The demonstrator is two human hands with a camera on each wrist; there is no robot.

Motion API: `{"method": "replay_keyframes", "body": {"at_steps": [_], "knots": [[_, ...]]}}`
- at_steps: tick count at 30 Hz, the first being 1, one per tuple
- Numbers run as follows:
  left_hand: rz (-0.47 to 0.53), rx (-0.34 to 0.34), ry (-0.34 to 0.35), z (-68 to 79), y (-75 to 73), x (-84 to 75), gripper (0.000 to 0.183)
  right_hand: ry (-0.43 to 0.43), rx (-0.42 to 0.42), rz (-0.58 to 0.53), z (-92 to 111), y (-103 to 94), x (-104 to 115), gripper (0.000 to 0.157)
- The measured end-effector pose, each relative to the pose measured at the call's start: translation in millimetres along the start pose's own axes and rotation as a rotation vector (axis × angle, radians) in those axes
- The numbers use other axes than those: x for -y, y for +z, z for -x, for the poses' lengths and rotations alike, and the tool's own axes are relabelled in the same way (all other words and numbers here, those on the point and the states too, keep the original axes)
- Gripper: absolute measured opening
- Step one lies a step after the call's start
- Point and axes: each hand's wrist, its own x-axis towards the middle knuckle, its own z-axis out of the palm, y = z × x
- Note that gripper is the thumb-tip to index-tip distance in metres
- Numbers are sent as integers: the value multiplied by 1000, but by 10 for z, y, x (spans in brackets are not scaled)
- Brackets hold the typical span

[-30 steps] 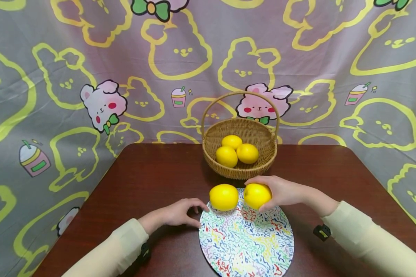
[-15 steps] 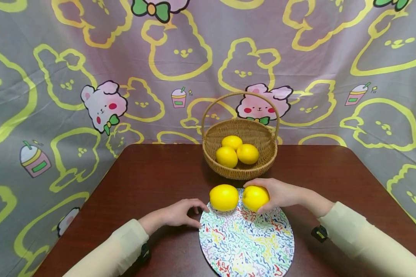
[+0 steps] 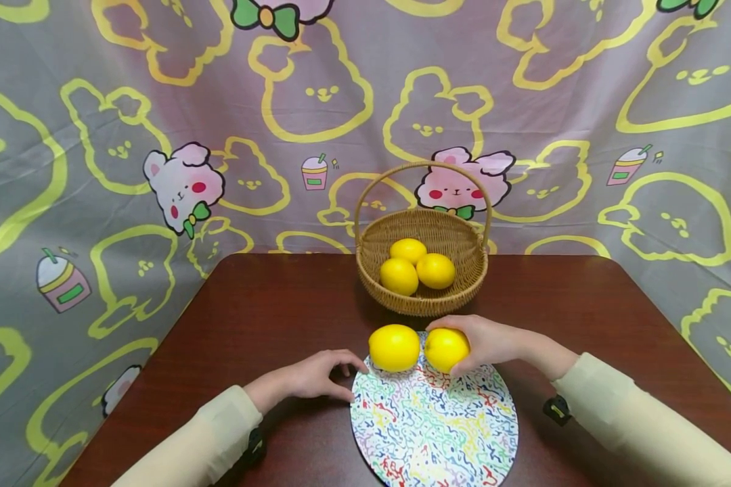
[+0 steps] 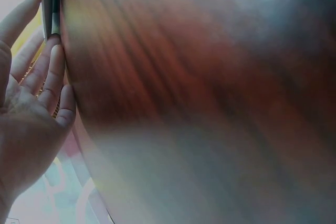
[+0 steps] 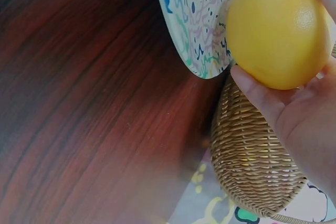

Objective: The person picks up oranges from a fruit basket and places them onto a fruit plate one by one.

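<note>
My right hand [image 3: 490,343] grips a yellow lemon [image 3: 446,350] at the far right part of a round, colour-speckled board [image 3: 435,426]. In the right wrist view, fingers and thumb curve round that lemon [image 5: 278,30], close to the board's surface. A second lemon [image 3: 394,348] sits on the board just left of it, with a small gap between them. My left hand [image 3: 311,374] is at the board's left edge, fingers loosely bent, thumb and fingertips at the rim. In the left wrist view the left hand's fingers [image 4: 52,77] reach to the board's edge, holding nothing.
Behind the board stands a wicker basket [image 3: 423,304] with a tall arched handle, holding three lemons [image 3: 399,276]. All rest on a dark brown wooden table [image 3: 280,297]. A patterned cloth [image 3: 341,88] hangs behind and at the sides.
My right hand has moved slightly left and down with its lemon, nearer to the other lemon. The left hand, basket and board stay as they were.
</note>
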Motion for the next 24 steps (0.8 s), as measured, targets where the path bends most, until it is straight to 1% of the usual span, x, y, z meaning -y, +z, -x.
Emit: {"method": "replay_keyframes", "body": {"at_steps": [13,18,24], "knots": [[-4,-2,0,-3,-4,9,41,-12,10,6,-50,20,-58,76],[-4,-3,3,-1,0,10,41,5,23,-8,-60,17,-46,77],[2,-4,-4,5,-1,-4,41,15,20,1,-69,20,-4,77]]}}
